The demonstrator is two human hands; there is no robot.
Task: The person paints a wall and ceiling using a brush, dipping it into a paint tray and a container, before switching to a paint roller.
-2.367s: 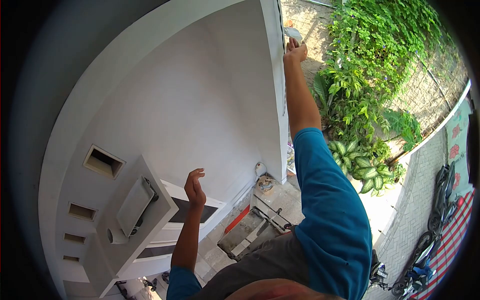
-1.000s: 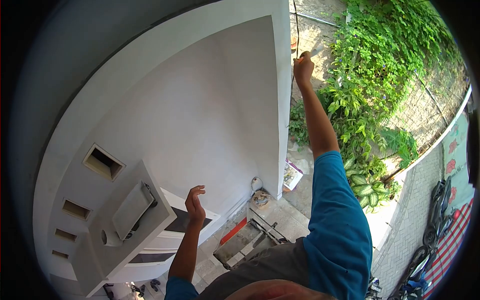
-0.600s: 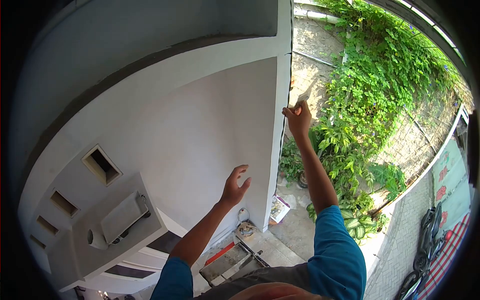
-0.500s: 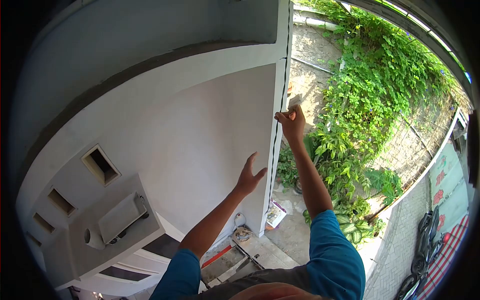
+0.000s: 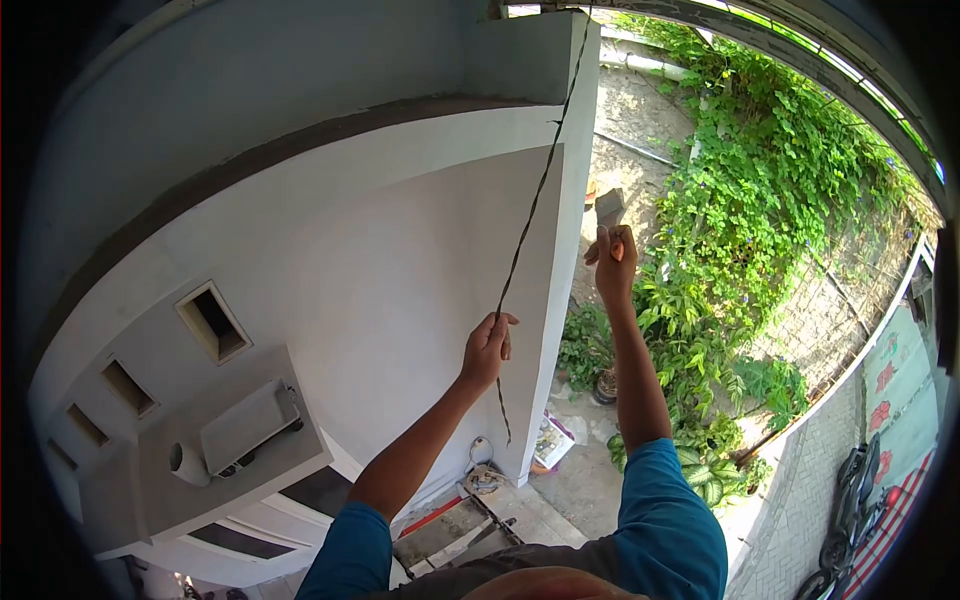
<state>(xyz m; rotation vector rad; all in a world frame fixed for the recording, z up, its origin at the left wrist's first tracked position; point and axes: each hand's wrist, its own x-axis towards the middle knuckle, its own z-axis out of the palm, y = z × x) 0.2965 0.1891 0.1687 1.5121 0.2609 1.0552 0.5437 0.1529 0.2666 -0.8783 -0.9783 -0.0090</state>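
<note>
Left hand [image 5: 484, 358] closed round twisted cord [image 5: 557, 124], likely light, limp, best held above lower tail; right hand [image 5: 619, 280] closed on scraper [image 5: 609, 206].

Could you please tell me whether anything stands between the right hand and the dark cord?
Nothing visible does. The right hand, holding a flat-bladed tool, is apart from the cord, which the left hand grips. The pale wall appears to be behind the cord.
</note>
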